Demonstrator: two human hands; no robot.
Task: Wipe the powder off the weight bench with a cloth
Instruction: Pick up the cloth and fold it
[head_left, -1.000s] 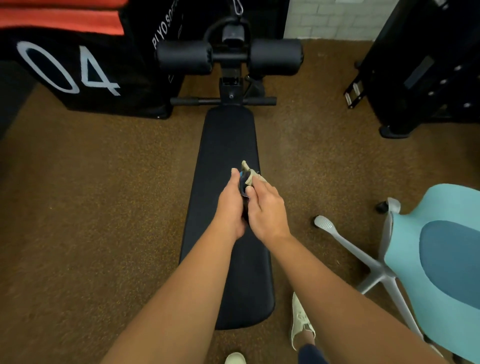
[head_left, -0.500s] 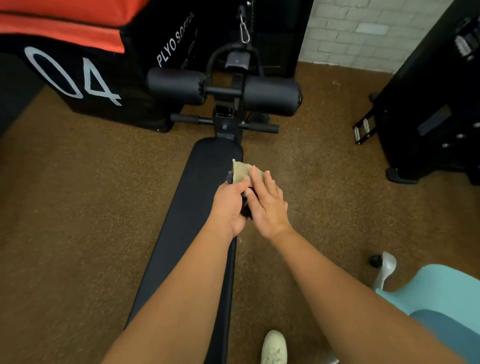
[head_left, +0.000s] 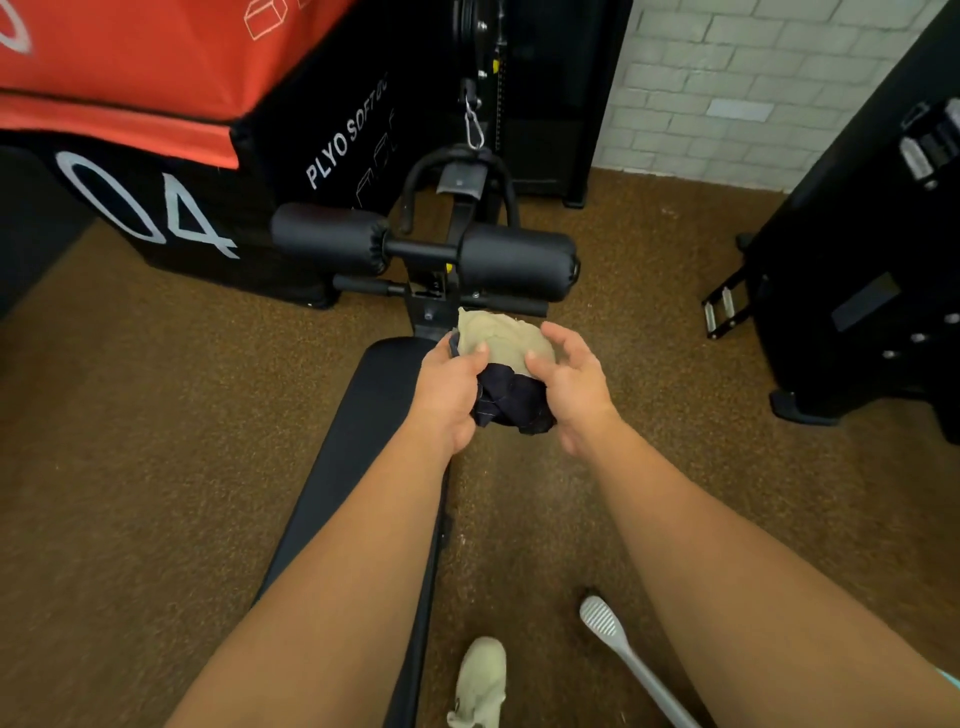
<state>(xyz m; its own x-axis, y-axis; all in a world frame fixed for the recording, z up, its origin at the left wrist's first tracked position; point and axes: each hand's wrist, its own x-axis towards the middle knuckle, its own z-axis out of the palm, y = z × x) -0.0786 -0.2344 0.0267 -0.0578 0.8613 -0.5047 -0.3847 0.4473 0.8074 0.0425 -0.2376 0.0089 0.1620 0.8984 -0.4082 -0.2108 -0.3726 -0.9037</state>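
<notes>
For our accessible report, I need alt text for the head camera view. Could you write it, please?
A person's left hand grips a bunched beige-and-dark cloth over the far end of a black bench, and the right hand cups its side. Beyond are foam rollers and a red-and-black plyo box, on brown floor.

Head-worn camera looks forward and down, close above weight bench (head_left: 363, 431).

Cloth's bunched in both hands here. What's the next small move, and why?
Probably lower the cloth flat onto the bench pad: the left hand and right hand hold it bunched by the pad's far right corner, apparently lifted, not yet wiping.
</notes>
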